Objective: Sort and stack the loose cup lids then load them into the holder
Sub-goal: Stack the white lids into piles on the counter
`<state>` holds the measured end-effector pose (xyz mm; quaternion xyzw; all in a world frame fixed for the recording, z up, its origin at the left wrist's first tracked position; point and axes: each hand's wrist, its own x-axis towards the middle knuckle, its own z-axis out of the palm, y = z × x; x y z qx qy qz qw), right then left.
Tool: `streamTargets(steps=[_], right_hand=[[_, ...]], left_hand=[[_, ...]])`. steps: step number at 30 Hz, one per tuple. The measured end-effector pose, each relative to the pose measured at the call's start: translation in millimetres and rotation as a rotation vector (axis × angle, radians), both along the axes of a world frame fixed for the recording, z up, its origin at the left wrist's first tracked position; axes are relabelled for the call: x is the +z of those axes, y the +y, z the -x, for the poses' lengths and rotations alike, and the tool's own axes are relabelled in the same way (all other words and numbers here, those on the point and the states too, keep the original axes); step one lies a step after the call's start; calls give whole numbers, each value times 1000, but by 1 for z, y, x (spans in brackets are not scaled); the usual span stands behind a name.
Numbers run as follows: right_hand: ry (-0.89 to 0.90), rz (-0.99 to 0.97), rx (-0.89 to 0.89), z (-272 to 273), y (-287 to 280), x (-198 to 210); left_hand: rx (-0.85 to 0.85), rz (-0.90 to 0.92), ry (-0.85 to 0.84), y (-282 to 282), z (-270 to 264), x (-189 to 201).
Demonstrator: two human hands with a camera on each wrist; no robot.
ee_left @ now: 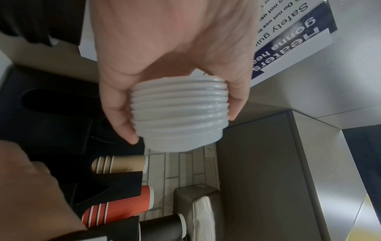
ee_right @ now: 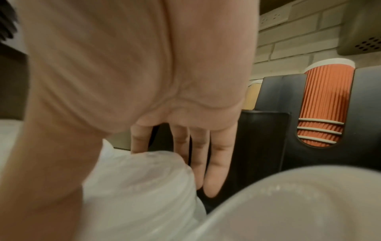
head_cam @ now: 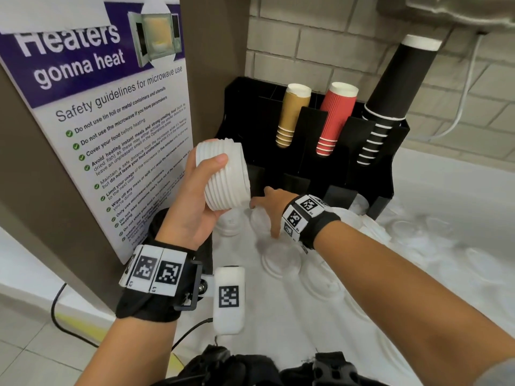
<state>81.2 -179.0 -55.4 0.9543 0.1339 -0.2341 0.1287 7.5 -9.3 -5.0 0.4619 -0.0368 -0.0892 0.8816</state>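
Note:
My left hand [head_cam: 195,196] [ee_left: 175,65] grips a stack of white cup lids [head_cam: 224,175] [ee_left: 178,117], lifted above the counter in front of the black holder [head_cam: 395,151] [ee_left: 51,130]. My right hand [head_cam: 267,204] [ee_right: 185,154] reaches low over the loose white lids [head_cam: 281,259] [ee_right: 140,187] lying on the white counter, its fingers [ee_right: 216,163] straight and pointing down next to one lid. I cannot tell whether they touch it. The holder's lower front slots look dark.
The holder carries tan cups [head_cam: 292,115], red ribbed cups [head_cam: 335,118] and black cups [head_cam: 390,87]. A microwave safety poster [head_cam: 92,121] hangs on the brown panel to the left. More loose lids [head_cam: 418,229] spread to the right. A brick wall stands behind.

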Motion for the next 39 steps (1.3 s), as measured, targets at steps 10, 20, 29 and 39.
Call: streamTargets(steps=[10, 20, 29, 39], right_hand=[[113, -308, -91, -4, -12, 29], [66, 48, -51, -10, -4, -4], [65, -16, -50, -14, 0, -5], [-387, -1128, -258, 34, -53, 44]], left_hand=[[7, -14, -17, 3, 2, 1], [1, -9, -11, 3, 4, 1], [0, -6, -17, 2, 4, -2], [-58, -28, -65, -13, 2, -5]])
